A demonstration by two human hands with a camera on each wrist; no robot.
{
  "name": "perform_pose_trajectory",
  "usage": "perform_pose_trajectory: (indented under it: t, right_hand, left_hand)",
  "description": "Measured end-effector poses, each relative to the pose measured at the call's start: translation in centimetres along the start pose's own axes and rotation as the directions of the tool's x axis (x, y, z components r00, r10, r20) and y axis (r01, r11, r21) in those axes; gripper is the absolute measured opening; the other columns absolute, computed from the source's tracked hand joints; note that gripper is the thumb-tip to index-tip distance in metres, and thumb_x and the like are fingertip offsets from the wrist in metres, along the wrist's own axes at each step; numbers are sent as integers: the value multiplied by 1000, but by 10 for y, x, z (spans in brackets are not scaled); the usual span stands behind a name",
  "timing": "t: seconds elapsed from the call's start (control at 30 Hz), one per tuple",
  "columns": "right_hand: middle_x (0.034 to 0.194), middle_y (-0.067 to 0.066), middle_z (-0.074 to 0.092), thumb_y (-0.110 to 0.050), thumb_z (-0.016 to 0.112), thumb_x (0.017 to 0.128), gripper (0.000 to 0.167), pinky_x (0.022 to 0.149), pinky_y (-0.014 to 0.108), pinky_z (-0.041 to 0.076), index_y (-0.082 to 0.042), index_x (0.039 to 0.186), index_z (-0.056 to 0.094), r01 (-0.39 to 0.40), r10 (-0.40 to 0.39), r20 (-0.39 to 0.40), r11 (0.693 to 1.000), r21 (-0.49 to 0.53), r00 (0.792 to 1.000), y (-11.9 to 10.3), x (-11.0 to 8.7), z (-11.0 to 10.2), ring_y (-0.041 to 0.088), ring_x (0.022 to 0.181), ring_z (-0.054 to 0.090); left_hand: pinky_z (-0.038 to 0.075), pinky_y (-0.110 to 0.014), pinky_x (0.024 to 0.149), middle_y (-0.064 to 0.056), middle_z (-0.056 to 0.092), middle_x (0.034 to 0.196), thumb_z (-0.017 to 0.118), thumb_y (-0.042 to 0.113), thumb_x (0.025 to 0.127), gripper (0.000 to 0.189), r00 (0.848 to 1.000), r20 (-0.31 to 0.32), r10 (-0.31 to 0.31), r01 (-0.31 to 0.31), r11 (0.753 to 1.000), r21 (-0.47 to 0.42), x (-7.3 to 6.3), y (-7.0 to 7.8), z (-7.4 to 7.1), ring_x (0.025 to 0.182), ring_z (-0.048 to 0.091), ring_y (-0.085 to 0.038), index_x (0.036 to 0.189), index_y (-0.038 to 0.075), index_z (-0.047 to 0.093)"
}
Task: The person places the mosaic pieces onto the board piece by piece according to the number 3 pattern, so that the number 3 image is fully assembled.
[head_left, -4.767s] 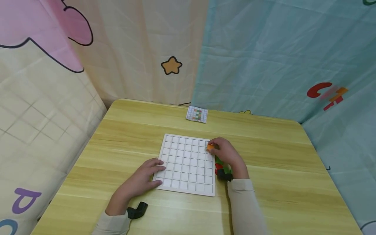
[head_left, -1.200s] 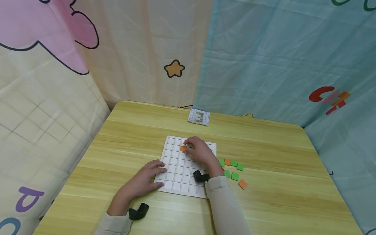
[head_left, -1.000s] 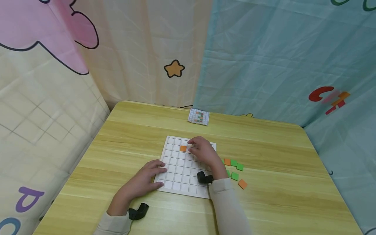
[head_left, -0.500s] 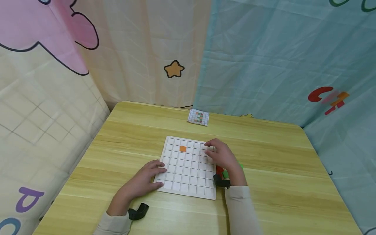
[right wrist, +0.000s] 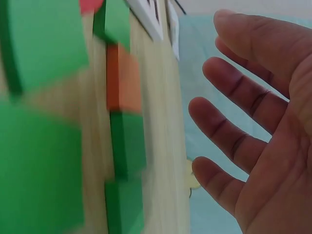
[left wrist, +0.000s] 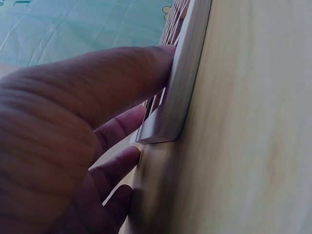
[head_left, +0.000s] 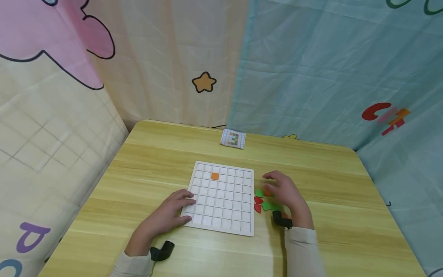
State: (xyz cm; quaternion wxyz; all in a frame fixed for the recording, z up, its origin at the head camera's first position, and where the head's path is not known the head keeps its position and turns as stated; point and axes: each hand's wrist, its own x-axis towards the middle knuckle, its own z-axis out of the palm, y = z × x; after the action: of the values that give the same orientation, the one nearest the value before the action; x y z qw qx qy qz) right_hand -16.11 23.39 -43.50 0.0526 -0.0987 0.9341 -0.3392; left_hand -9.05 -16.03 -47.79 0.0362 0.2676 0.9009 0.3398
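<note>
A white grid board [head_left: 221,231] lies on the table with one orange square tile [head_left: 215,176] in an upper cell. My left hand [head_left: 169,211] rests at the board's left edge, its thumb and fingertips on the rim; the left wrist view shows the thumb against the board's side [left wrist: 173,107]. Over the loose tiles right of the board hovers my right hand [head_left: 285,190], holding nothing. In the right wrist view its fingers [right wrist: 226,78] are spread, apart from the green tiles [right wrist: 39,165] and an orange tile [right wrist: 124,78]. Two red pieces [head_left: 258,208] lie by the board, beside a green tile [head_left: 259,193].
Near the table's back edge lies a small card [head_left: 233,139] printed with a coloured grid pattern. Printed curtains [head_left: 304,69] hang behind the wooden table [head_left: 166,146]. A black wrist device [head_left: 162,251] sits at my left cuff, and another [head_left: 281,220] at the right.
The orange tile, earlier pinched in my right hand, was set into an upper cell and let go. My right hand then moved right, off the board to the loose tiles. My left hand stayed put.
</note>
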Motion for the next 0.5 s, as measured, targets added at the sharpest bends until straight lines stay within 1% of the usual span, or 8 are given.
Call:
perform_pose_trajectory:
  t: [0.17, 0.23, 0.4, 0.5]
  right_hand:
    - [123, 16, 62, -13, 67, 95, 31, 102, 58, 41, 1, 123, 65, -19, 18, -13, 999, -26, 1000, 14, -6, -5, 38, 119, 54]
    - [123, 17, 61, -13, 67, 95, 31, 102, 58, 42, 0, 123, 64, -45, 44, -11, 999, -21, 999, 18, -8, -6, 38, 119, 54]
    - [123, 17, 61, -11, 67, 94, 30, 100, 56, 44, 0, 122, 64, -81, 81, 12, 997, -18, 997, 26, -13, -9, 37, 115, 56]
    - [121, 17, 62, -9, 68, 94, 29, 99, 55, 44, 1, 121, 65, -81, 82, 34, 996, -36, 996, 29, -15, -10, 36, 113, 57]
  left_hand:
    - [35, -55, 109, -10, 54, 136, 79, 13, 83, 45, 1000, -6, 1, -1, 1000, -3, 0, 0, 1, 134, 41, -35, 124, 2, 67]
    - [34, -55, 109, -10, 54, 136, 79, 13, 83, 45, 1000, -7, 3, -3, 1000, -4, 0, 0, 1, 134, 41, -35, 125, 2, 67]
    - [34, -55, 109, -10, 54, 136, 79, 13, 83, 45, 1000, -12, 6, -6, 1000, -5, 0, -1, 1, 134, 41, -35, 125, 3, 67]
    - [34, -55, 109, -9, 54, 136, 79, 13, 83, 45, 1000, -12, 4, -4, 1000, -6, 0, -1, 2, 135, 40, -35, 125, 3, 67]
